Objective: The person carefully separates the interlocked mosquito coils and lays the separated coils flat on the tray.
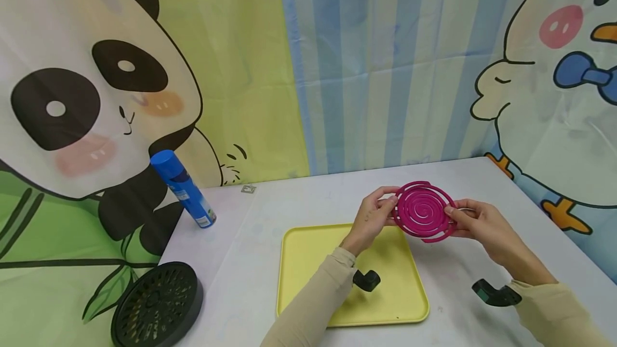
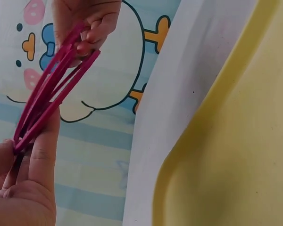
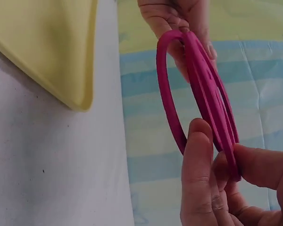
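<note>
A magenta mosquito coil (image 1: 424,211), wound in a flat spiral, is held up over the right far part of the yellow tray (image 1: 308,283). My left hand (image 1: 370,218) pinches its left edge between thumb and fingers. At the opposite edge my right hand (image 1: 482,224) pinches it the same way. Seen nearly edge-on in the left wrist view, the coil (image 2: 56,96) has its rings spread apart. One outer ring stands well away from the rest of the coil (image 3: 205,89) in the right wrist view.
A blue spray can (image 1: 185,189) stands at the far left of the white table (image 1: 241,272). Nearer on that side is a round black slotted coil holder (image 1: 156,307). Cartoon-printed curtains (image 1: 361,68) hang behind the table's back edge.
</note>
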Demonstrator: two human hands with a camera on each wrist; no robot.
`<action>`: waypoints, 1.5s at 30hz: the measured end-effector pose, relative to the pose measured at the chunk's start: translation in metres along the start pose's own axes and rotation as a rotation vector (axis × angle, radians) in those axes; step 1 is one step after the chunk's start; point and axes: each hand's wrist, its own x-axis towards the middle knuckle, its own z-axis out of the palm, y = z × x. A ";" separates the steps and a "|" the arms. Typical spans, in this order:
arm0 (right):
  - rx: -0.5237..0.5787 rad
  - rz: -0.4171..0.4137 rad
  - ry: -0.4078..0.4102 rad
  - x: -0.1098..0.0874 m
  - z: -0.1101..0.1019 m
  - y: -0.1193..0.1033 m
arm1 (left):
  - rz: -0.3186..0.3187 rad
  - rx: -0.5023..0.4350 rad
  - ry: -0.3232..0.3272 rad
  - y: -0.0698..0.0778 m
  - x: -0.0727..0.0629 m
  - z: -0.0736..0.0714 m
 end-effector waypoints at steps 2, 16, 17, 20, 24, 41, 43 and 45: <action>-0.009 -0.027 0.020 0.000 0.001 0.001 | -0.015 -0.013 -0.001 0.000 0.001 0.000; -0.227 -0.267 0.118 -0.007 0.003 0.005 | -0.101 -0.064 0.022 0.003 0.002 -0.003; -0.233 -0.271 0.120 -0.007 0.003 0.005 | -0.102 -0.066 0.024 0.004 0.002 -0.003; -0.251 -0.275 0.126 -0.008 0.004 0.004 | -0.103 -0.074 0.027 0.004 0.002 -0.003; -0.273 -0.280 0.126 -0.008 0.004 0.003 | -0.107 -0.068 0.045 0.005 0.001 -0.004; -0.189 -0.104 0.181 -0.008 0.001 -0.005 | -0.061 0.022 0.064 0.005 -0.003 -0.002; -0.149 -0.075 0.163 -0.007 0.000 -0.006 | -0.045 0.043 0.071 0.006 -0.004 -0.001; -0.116 -0.051 0.148 -0.007 -0.001 -0.006 | -0.025 0.063 0.083 0.006 -0.004 0.000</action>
